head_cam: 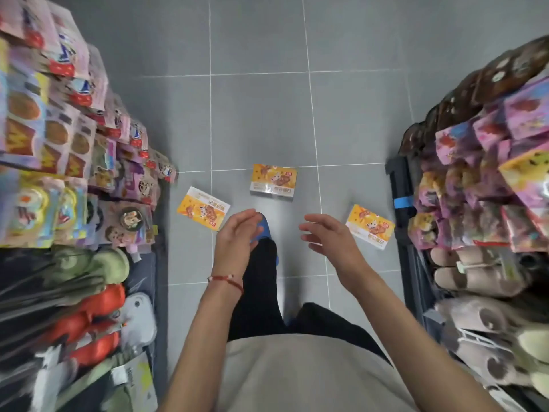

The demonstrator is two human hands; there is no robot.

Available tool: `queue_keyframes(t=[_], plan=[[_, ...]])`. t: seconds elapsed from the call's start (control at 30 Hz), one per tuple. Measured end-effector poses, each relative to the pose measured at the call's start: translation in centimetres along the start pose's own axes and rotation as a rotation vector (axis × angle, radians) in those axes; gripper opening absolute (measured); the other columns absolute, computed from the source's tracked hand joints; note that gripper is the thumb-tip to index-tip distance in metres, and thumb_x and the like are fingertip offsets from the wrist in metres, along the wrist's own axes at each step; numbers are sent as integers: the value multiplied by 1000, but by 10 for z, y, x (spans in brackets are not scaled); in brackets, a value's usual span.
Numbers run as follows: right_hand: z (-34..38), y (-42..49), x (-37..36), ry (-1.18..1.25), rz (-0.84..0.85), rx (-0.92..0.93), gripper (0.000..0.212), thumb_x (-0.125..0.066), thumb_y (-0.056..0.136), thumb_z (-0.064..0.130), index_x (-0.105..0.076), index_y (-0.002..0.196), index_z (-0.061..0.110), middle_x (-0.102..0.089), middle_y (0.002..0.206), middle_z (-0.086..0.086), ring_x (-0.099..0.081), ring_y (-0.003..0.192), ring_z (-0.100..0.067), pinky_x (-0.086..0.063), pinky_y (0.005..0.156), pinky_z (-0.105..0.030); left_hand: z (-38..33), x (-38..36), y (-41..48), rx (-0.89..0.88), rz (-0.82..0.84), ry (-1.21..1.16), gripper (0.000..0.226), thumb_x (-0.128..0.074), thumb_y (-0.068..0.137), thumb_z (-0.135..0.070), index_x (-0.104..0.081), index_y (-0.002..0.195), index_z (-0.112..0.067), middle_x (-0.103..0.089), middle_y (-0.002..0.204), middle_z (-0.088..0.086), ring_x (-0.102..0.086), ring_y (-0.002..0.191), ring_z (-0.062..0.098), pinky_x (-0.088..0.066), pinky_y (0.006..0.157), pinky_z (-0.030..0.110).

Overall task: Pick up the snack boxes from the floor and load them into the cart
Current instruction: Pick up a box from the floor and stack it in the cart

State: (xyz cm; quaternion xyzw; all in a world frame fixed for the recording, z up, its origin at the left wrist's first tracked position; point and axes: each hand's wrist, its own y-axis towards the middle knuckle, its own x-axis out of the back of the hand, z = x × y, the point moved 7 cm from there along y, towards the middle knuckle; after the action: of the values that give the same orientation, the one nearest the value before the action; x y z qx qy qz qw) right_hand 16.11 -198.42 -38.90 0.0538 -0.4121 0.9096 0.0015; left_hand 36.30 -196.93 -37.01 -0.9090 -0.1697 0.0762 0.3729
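On open floor [261, 114] between shelves [74, 150], three snack boxes [273, 182] lie apart

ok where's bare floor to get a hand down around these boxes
Bare tile between left box and middle box, a wider patch between middle box and right box, open floor beyond the middle box. Crowded at the sides: left box close to the left shelf, right box close to the right shelf.

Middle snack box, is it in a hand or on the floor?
On the floor. The middle snack box lies there, apart from both hands; the left hand and right hand are open, holding nothing.
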Motion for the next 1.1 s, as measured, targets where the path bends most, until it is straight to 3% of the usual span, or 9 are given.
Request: queue_keyframes(t=[0.2,0.37,0.53,0.67,0.77,0.87,0.97,1.07,1.1], plan=[[68,85,-7,67,-68,-47,18,-59,102,17,-69,118,20,-76,113,-4,-72,107,-24,-55,100,-37,-59,-32,110,78,20,85,13,-61,95,-10,-68,98,-21,-69,108,15,-65,98,26,-50,80,26],[79,169,-13,53,-67,-108,21,-57,103,14,-67,122,13,-74,110,-6,-69,99,-22,-54,96,-39,-58,-49,191,175,7,124,19,-58,95,-3,-66,92,-20,-66,89,6,-60,87,21,-47,73,24],[41,263,-9,-48,-86,-179,23,-59,100,12,-69,121,12,-74,116,-10,-69,98,-20,-54,91,-33,-19,-57,286,266,-45,166,26,-49,97,5,-60,88,-17,-60,76,6,-62,52,7,-46,48,13],[0,325,-5,-94,-91,-224,20,-60,99,16,-70,116,18,-75,115,-7,-70,101,-19,-55,91,-31,33,-56,360,326,-75,206,23,-50,98,0,-60,90,-18,-61,85,4,-56,75,14,-46,62,18],[-31,372,-2,-105,-145,-217,16,-60,90,24,-72,98,30,-78,107,-3,-72,106,-23,-55,97,-39,77,-46,412,337,-136,279,18,-57,95,-3,-61,106,-16,-63,92,5,-56,77,11,-47,69,23],[-69,422,3,-92,-215,-214,17,-59,82,29,-74,90,32,-78,101,-2,-72,105,-27,-56,99,-44,126,-36,461,380,-182,280,19,-56,96,-5,-59,110,-17,-62,92,4,-56,86,17,-44,70,26],[-110,476,4,-90,-255,-235,12,-62,87,25,-72,89,31,-73,90,2,-69,90,-25,-52,79,-38,176,-32,512,410,-170,321,18,-56,96,-7,-61,107,-20,-63,97,5,-55,95,20,-47,74,29],[-153,531,2,-74,-271,-268,10,-64,94,21,-68,88,28,-63,79,5,-56,65,-18,-46,65,-33,224,-31,561,396,-168,411,15,-59,91,-14,-66,92,-26,-68,114,11,-61,105,25,-50,100,42],[-168,549,0,-67,-269,-287,8,-63,96,23,-66,90,27,-60,79,5,-53,62,-17,-45,60,-30,237,-32,575,386,-182,436,13,-59,91,-16,-66,90,-28,-68,118,10,-62,111,26,-49,102,41]])
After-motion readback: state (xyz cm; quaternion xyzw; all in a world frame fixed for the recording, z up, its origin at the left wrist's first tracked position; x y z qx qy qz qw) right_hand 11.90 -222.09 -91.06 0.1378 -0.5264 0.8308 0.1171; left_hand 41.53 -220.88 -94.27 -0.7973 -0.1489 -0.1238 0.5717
